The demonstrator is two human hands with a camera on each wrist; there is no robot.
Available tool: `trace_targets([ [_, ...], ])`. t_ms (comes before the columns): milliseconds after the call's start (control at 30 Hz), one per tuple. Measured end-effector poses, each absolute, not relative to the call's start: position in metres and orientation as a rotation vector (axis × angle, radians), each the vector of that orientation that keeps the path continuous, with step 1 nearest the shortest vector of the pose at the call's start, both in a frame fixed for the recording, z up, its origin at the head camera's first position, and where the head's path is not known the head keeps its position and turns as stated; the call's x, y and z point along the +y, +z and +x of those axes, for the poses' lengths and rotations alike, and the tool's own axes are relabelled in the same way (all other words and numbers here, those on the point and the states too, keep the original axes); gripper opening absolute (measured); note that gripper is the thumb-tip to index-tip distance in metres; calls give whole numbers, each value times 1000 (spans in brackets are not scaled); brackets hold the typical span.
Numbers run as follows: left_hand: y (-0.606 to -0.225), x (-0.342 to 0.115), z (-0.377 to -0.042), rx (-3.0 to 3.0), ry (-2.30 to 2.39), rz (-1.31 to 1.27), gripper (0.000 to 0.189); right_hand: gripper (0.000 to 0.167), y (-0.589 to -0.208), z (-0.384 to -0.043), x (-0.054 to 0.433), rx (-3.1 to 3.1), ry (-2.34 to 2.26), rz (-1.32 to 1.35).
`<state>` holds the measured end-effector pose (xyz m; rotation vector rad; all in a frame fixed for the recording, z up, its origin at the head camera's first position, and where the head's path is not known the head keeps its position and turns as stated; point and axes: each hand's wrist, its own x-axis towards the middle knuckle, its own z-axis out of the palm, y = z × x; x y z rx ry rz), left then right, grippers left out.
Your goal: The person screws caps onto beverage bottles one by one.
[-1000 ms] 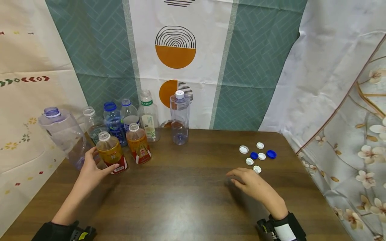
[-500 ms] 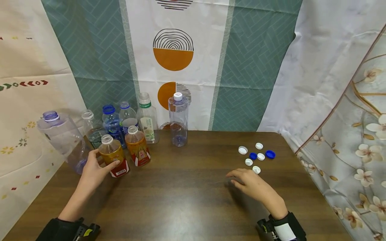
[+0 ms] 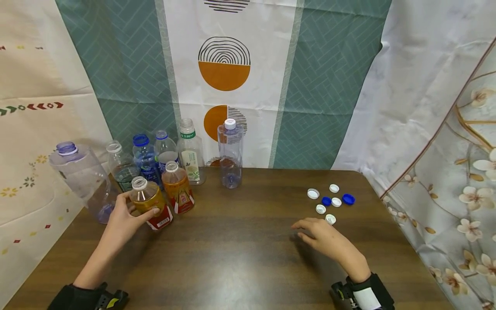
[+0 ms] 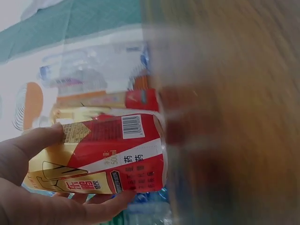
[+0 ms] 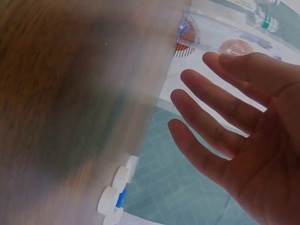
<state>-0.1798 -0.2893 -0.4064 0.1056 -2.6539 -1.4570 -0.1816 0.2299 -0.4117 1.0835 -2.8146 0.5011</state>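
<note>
My left hand [image 3: 124,223] grips a clear plastic bottle [image 3: 149,199] with a gold and red label and an uncapped neck. Thumb and fingers lie on opposite sides of it in the left wrist view, where the label's barcode [image 4: 132,126] shows. A matching uncapped bottle [image 3: 178,189] stands just right of it. Over the table's right half hovers my right hand [image 3: 325,239], its fingers loosely bent with nothing in them. Nearest to that hand lies a white bottle cap [image 3: 330,218].
Behind the held bottle stand several uncapped bottles, including a large clear one [image 3: 87,181], a blue one [image 3: 146,161] and a green-banded one [image 3: 192,159]. A clear bottle with a white cap [image 3: 231,161] stands farther right. Several white and blue caps [image 3: 348,199] lie near the table's right edge.
My left hand has carried the gold and red bottle a little right and toward me, near its twin. The right hand stays in the same place.
</note>
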Motion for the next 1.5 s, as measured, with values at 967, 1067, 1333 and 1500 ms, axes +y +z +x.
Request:
trace_targets([
  [967,-392,-148,-194,-2647,-1714,-497,74,21,-412,-183,224,-2893,560,1098],
  [1067,-398,-129,-198,-2641,-1772,-542,73,21,-413,-183,224,-2900,566,1100],
  [1333,-408,-85,-210,-2613,-1843,-690,75,20,-412,-183,225,-2897,545,1091],
  [1500,-410,-72,-210,-2611,-1848,-787,77,20,-411,-183,225,-2892,548,1095],
])
